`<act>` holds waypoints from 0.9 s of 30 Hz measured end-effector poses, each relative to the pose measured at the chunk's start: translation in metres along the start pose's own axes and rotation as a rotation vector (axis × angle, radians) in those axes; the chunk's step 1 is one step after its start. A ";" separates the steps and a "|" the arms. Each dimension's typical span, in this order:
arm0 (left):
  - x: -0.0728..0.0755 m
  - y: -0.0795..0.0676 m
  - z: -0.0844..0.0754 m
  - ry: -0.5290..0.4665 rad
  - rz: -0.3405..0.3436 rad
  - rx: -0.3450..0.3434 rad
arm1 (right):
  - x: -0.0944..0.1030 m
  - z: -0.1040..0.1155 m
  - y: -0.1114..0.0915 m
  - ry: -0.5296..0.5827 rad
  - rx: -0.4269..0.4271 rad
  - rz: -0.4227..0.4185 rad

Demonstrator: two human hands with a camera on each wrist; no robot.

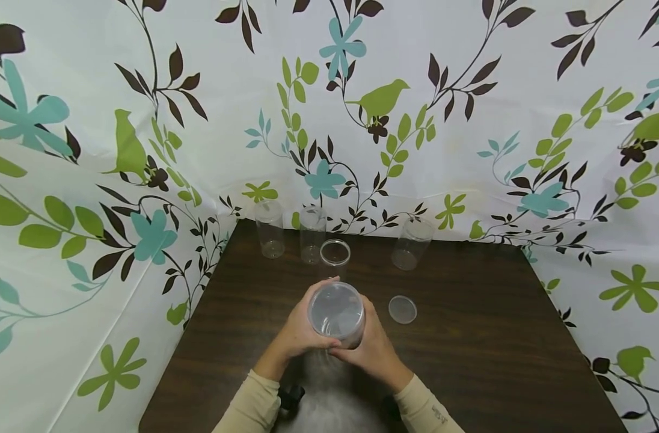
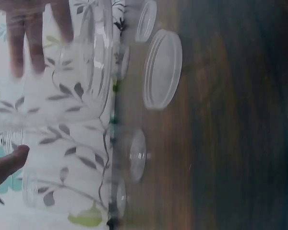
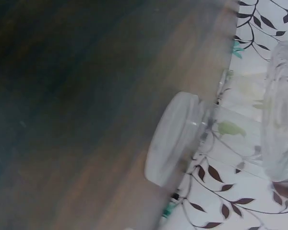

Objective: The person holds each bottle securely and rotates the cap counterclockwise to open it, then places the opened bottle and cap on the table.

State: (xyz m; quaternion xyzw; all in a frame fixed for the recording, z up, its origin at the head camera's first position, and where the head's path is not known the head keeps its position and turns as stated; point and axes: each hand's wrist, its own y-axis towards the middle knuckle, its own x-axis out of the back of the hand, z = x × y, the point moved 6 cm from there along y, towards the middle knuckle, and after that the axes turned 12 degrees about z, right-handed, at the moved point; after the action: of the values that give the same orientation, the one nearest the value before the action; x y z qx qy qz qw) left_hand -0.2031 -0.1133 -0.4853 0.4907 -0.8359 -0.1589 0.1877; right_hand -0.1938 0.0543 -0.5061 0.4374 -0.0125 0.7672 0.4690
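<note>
Between both hands is a clear plastic jar point(image 1: 350, 338), held above the dark table with its round, translucent lid point(image 1: 336, 308) facing up. My left hand point(image 1: 301, 328) grips its left side, and my right hand point(image 1: 377, 343) wraps its right side. The two thumbs come close together at the near side. In the left wrist view the jar's clear rim point(image 2: 102, 57) hangs over the tabletop, with fingers point(image 2: 33, 40) seen beside it. Just beyond the hands stands a jar without a lid point(image 1: 335, 252). A loose lid point(image 1: 402, 309) lies to the right of the hands.
Two clear jars point(image 1: 270, 230) point(image 1: 313, 236) stand at the back left of the brown table point(image 1: 481, 337), and another jar point(image 1: 413, 243) stands back right. A nearer lid point(image 2: 163, 69) lies flat on the table. Patterned cloth point(image 1: 362, 138) borders the table's back and sides.
</note>
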 end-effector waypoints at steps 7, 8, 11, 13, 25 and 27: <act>-0.001 -0.006 0.002 -0.065 0.007 -0.050 | -0.001 -0.011 0.007 0.374 0.046 0.227; -0.001 -0.006 0.002 -0.062 0.007 -0.053 | -0.002 -0.011 0.009 0.374 0.044 0.233; -0.002 -0.007 0.001 -0.037 -0.014 -0.030 | -0.002 -0.010 0.010 0.348 0.029 0.203; -0.003 -0.007 0.003 -0.009 -0.053 0.009 | 0.000 -0.007 0.009 0.238 0.020 0.138; -0.007 -0.003 0.004 0.097 -0.325 0.075 | -0.003 0.014 0.010 -0.274 -0.102 -0.277; -0.003 -0.005 0.003 0.089 -0.313 0.073 | -0.004 0.013 0.010 -0.248 -0.064 -0.242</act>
State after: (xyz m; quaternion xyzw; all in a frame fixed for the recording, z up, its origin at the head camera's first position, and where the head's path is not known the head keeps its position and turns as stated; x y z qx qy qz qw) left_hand -0.1997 -0.1125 -0.4908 0.6279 -0.7454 -0.1339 0.1797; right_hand -0.1921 0.0402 -0.4966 0.5120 -0.0419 0.6445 0.5663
